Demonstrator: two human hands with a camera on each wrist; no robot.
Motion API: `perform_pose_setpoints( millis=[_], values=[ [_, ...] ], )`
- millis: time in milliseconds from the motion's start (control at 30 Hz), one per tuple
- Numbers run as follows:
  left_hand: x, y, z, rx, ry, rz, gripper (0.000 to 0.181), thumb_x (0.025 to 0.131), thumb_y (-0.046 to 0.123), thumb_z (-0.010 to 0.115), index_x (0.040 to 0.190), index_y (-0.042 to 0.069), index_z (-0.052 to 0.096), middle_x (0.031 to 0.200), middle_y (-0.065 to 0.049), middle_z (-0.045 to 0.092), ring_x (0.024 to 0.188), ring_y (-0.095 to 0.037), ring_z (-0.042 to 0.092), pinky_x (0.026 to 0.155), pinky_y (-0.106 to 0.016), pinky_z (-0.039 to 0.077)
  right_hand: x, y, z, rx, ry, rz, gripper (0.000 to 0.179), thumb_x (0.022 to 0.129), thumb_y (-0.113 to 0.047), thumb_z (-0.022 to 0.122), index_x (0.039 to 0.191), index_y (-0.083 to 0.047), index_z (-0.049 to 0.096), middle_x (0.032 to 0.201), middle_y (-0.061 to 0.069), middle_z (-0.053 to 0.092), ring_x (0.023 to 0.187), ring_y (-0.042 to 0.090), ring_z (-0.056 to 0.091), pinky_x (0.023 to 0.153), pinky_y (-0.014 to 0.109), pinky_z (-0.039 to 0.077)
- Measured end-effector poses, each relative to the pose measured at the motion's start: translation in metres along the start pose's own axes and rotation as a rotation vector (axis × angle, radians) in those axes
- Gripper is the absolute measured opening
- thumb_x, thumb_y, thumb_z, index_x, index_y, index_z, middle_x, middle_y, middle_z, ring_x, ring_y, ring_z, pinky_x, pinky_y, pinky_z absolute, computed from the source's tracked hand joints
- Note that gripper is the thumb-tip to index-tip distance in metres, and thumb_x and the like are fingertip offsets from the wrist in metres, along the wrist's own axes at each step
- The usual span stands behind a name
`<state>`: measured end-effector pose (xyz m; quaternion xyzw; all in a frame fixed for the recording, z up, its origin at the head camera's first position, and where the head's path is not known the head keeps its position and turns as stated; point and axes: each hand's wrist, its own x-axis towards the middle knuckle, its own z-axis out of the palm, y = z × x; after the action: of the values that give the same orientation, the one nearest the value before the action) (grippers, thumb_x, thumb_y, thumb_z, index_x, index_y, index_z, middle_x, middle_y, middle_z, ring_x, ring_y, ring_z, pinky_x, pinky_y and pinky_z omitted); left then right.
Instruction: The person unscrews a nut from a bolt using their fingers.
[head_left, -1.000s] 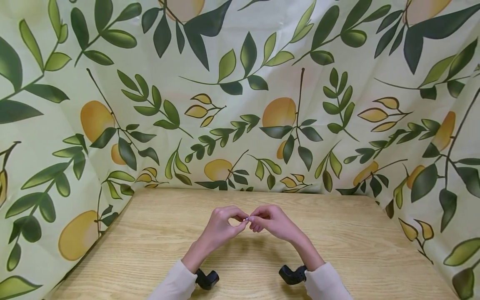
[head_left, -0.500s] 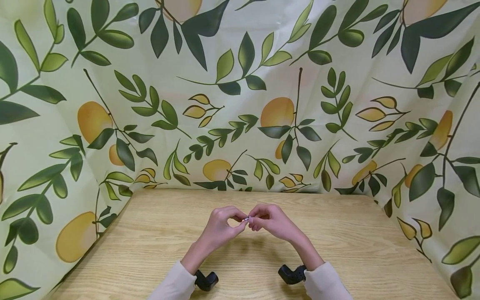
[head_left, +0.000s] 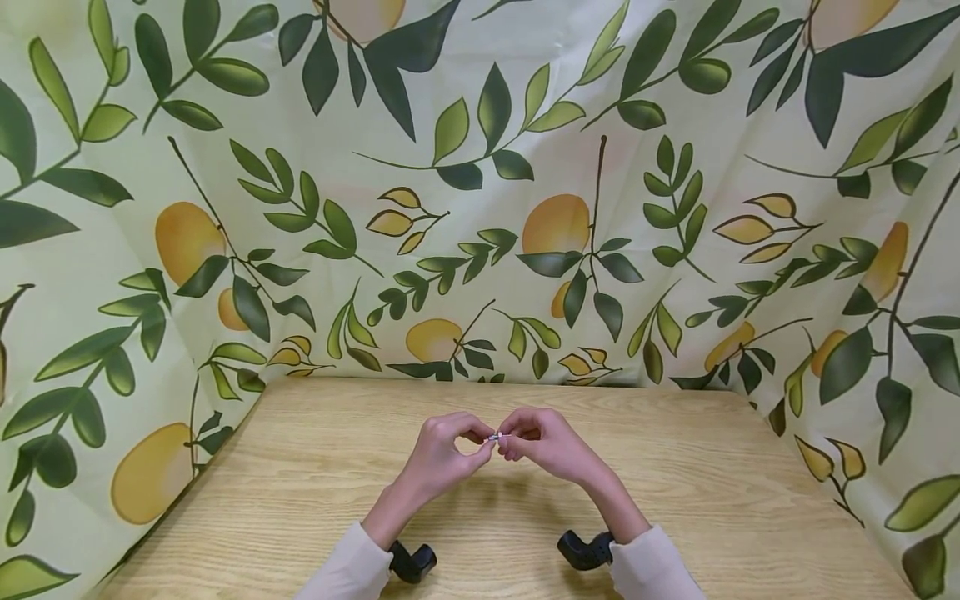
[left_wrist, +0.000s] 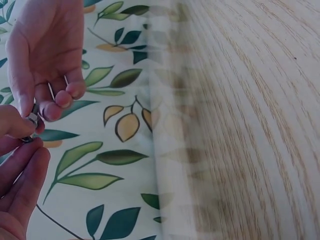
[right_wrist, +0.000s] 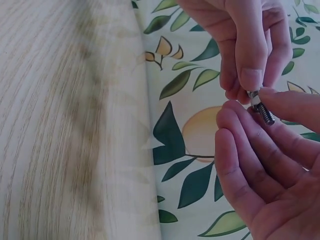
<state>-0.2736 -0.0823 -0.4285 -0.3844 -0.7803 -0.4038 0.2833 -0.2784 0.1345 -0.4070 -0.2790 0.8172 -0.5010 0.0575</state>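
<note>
A small metal bolt (right_wrist: pixel 265 115) with a dark threaded shank is held between both hands, above the table. Around it sits a shiny ring-like piece, perhaps a nut (right_wrist: pixel 255 99). My left hand (head_left: pixel 441 447) pinches one end of the bolt between thumb and fingers. From the other side my right hand (head_left: pixel 546 443) pinches the piece with thumb and forefinger, its remaining fingers loosely extended in the right wrist view. Fingertips of the two hands nearly meet. In the left wrist view, fingers cover most of the metal bolt (left_wrist: pixel 33 118).
Below the hands lies a light wood-grain table (head_left: pixel 300 467). A cloth (head_left: pixel 337 167) printed with leaves and orange fruit stands behind it and along both sides. Black wrist-worn devices, a left one (head_left: pixel 414 562) and a right one (head_left: pixel 585 550), hang by the cuffs.
Fingertips of the right hand have shifted slightly around the small metal piece, and a bit more of it shows between the hands. Both arms stay nearly in place.
</note>
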Motion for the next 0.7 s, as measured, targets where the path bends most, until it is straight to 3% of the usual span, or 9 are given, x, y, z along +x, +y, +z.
perform_pose_setpoints(
  millis=[200, 433, 700],
  values=[
    [0.0002, 0.0015, 0.0014, -0.013, 0.004, 0.008, 0.012, 0.081, 0.0, 0.081, 0.088, 0.008, 0.077, 0.084, -0.002, 0.078, 0.074, -0.01, 0.074, 0.07, -0.021, 0.063, -0.0018, -0.0018, 0.0013, -0.022, 0.042, 0.002, 0.018, 0.094, -0.013, 0.074, 0.107, -0.001, 0.07, 0.09, 0.012, 0.076, 0.079, 0.02, 0.071, 0.07, 0.03, 0.062],
    [-0.0001, 0.0014, 0.0016, -0.003, -0.001, 0.012, 0.012, 0.081, -0.001, 0.081, 0.088, 0.008, 0.077, 0.084, -0.002, 0.078, 0.073, -0.012, 0.075, 0.071, -0.021, 0.063, -0.0015, -0.0006, 0.0002, -0.011, 0.006, 0.008, 0.021, 0.101, -0.017, 0.065, 0.107, 0.001, 0.073, 0.092, 0.016, 0.076, 0.08, 0.024, 0.073, 0.076, 0.042, 0.065],
    [-0.0001, 0.0017, 0.0015, -0.005, -0.009, 0.031, 0.015, 0.08, -0.002, 0.082, 0.091, 0.007, 0.08, 0.085, -0.003, 0.079, 0.073, -0.011, 0.074, 0.07, -0.019, 0.062, -0.0017, 0.0004, 0.0017, -0.066, 0.074, -0.021, 0.015, 0.093, -0.01, 0.072, 0.104, -0.001, 0.072, 0.091, 0.008, 0.075, 0.081, 0.013, 0.07, 0.072, 0.025, 0.061]
  ],
)
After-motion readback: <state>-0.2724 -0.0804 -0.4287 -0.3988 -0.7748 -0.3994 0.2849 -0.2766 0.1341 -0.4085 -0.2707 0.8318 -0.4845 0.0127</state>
